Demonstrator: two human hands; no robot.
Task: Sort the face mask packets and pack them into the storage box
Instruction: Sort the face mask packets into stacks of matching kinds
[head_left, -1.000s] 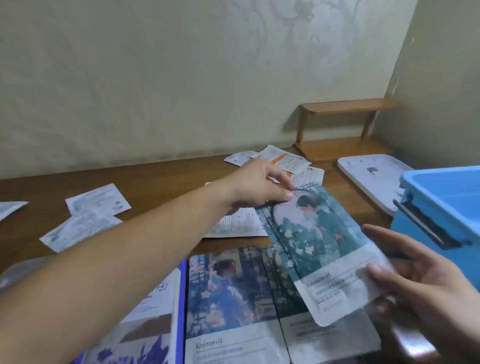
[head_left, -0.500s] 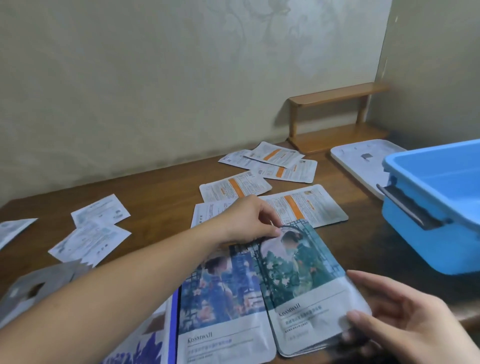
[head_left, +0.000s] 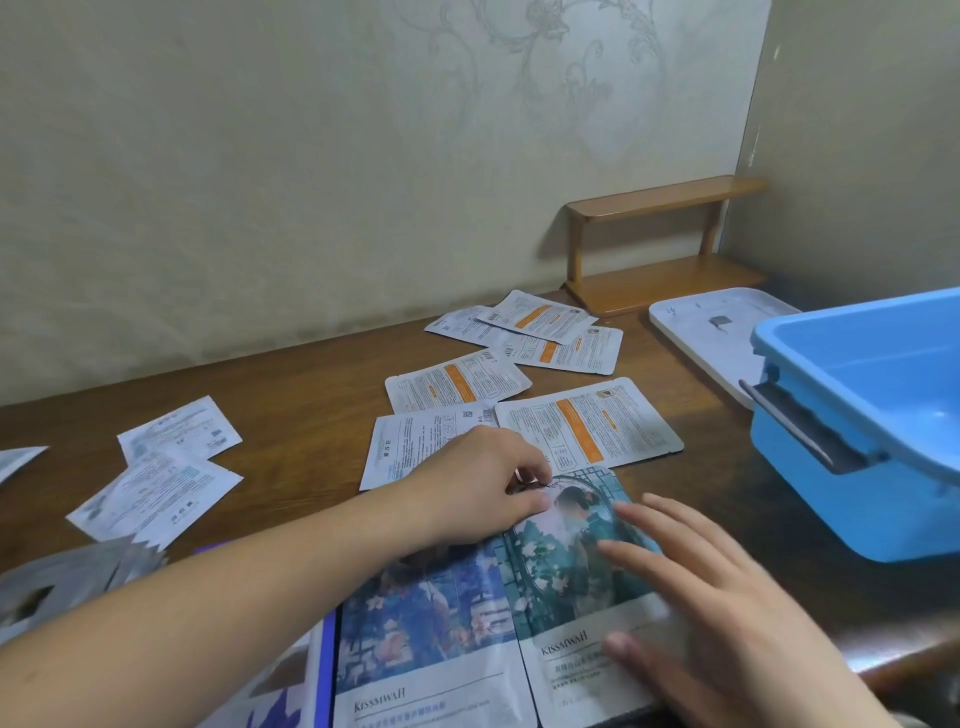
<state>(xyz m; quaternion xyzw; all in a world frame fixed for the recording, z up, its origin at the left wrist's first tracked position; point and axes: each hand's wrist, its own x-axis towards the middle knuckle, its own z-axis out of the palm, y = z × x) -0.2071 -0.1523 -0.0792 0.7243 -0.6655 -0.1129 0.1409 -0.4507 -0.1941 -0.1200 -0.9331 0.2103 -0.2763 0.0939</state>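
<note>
1. The left hand (head_left: 483, 483), reaching in from the lower left of the frame, has its fingers curled down onto the top left corner of a green-illustrated, glossy face mask packet marked KISSMWAH (head_left: 566, 561); thumb and fingertips appear to pinch that corner.
2. The right hand (head_left: 711, 597), entering from the lower right, lies flat with its fingers straight and spread over the right part of the same packet, pressing on it and gripping nothing.
3. That packet lies flat on the dark brown wooden table (head_left: 311, 395) in the lower centre of the frame, its left edge over a blue-illustrated KISSMWAH packet (head_left: 426, 623) just beside it.
4. Left of the blue one, at the bottom edge, a purple-edged packet (head_left: 291, 691) shows in part.
5. Above the left hand lie white packets with orange stripes (head_left: 587, 421), some overlapping, and a white packet with blue print (head_left: 415, 441).
6. At mid left lie two small white sachets (head_left: 171, 457), overlapping at one corner, with a silver foil packet (head_left: 67, 577) below them.
7. The light blue plastic storage box (head_left: 831, 499) with a grey handle stands at the right of the frame, well apart from the packet under the hands; what shows of its inside holds no packets.
8. A white flat lid (head_left: 717, 322) lies behind the box, and a small wooden shelf (head_left: 660, 244) stands against the wall at upper right.
</note>
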